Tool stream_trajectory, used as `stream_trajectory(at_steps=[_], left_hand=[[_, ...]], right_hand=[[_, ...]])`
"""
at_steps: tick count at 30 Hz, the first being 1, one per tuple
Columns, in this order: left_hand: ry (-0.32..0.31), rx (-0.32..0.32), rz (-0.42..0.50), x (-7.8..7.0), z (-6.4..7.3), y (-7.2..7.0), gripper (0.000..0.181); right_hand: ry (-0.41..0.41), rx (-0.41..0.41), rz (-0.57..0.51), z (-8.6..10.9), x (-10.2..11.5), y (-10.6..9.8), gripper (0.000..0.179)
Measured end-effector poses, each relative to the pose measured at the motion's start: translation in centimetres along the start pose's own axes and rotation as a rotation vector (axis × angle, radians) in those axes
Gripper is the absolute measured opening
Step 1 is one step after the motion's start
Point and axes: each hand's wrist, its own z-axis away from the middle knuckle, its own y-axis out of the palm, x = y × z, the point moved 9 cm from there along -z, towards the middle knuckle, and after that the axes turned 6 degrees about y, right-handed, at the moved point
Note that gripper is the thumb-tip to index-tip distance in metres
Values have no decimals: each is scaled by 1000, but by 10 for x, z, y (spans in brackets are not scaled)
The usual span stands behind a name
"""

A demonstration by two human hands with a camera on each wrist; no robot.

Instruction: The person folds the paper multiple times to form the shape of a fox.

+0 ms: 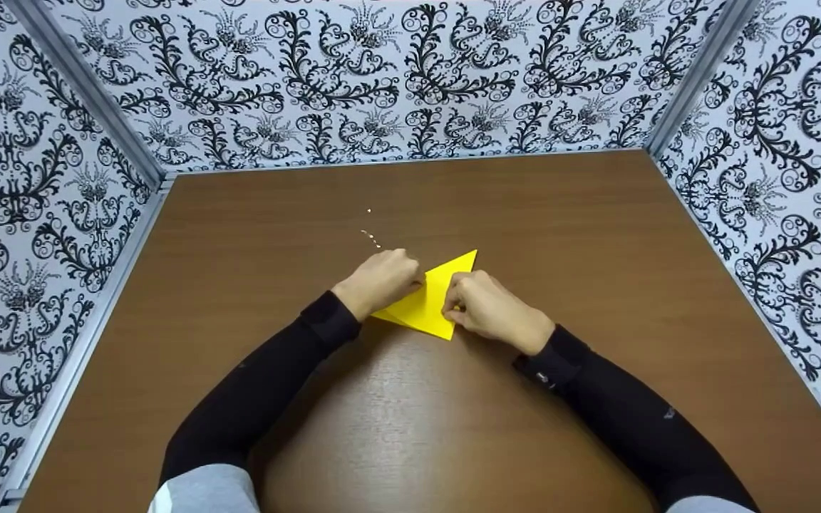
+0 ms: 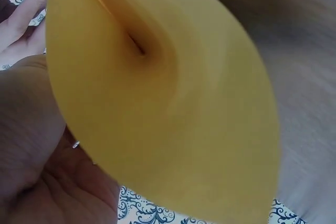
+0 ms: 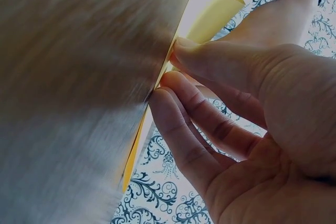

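Note:
A folded sheet of yellow paper [image 1: 421,305] lies on the table between the two hands, with one sharp corner pointing away from the body. On its left side my left hand [image 1: 385,279] holds it with curled fingers, the fingertips hidden in the head view. At the right edge my right hand [image 1: 490,308] pinches the paper between thumb and fingers. Seen from the left wrist, the yellow paper [image 2: 173,124] bulges in a curve with a fold near its upper part. In the right wrist view, fingers [image 3: 181,129] touch the paper's edge at the tabletop.
The brown wooden table [image 1: 410,442] stretches around the paper. Small bright specks [image 1: 372,237] lie on it beyond the left hand. Patterned black-and-white walls [image 1: 410,78] with grey metal posts [image 1: 699,78] enclose the back and sides.

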Motion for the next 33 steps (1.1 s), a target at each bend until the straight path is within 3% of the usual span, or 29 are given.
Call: stream_trajectory(at_steps=[10,22,33], left_hand=[[-17,-2,0,2,2,4,23],[10,-32,7,1,6,3,18],[16,-26,12,4,16,5,26]], right_hand=[[7,3,11,0,0,0,8],[-4,0,22,0,0,0,7],[-23,-11,38,-1,-1,-1,12]])
